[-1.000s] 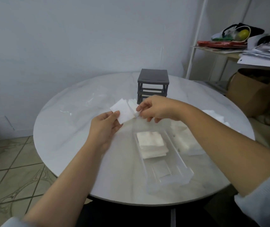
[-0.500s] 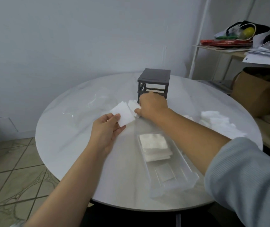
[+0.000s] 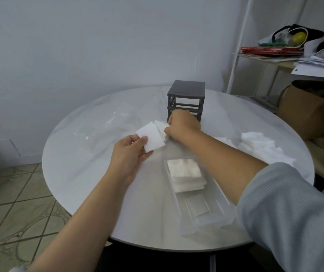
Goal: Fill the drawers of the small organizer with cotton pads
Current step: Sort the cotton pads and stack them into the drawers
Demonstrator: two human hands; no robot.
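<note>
My left hand (image 3: 131, 152) pinches a thin white square cotton pad (image 3: 153, 139) by its near corner, thumb on top and fingers curled beneath, holding it just above the table. My right hand (image 3: 182, 124) lies knuckles-up on a small loose pile of the same white pads (image 3: 160, 124). Its fingers are curled down, with the tips hidden beneath the hand, so I cannot tell whether they have closed on a pad.

That pile sits at the foot of the dark grey plastic organizer frame (image 3: 185, 99), whose slots stand empty. Nearer me lies a clear plastic drawer (image 3: 202, 214), pulled out onto the round white marble table (image 3: 74, 158). A neat stack of pads (image 3: 185, 173) fills its far half and a single pad lies in the near half. A larger heap of loose pads (image 3: 261, 148) rests on the table beyond my right forearm.

I'd judge these pads nearly weightless, soft and limp, and likely to cling to one another. A light pinch at a corner or edge should peel one off, and squeezing would only crumple it.

A second ago my right hand was close to my left, pinching at the edge of the held pad. It has since reached away to the pile by the organizer, while my left grip is unchanged.
</note>
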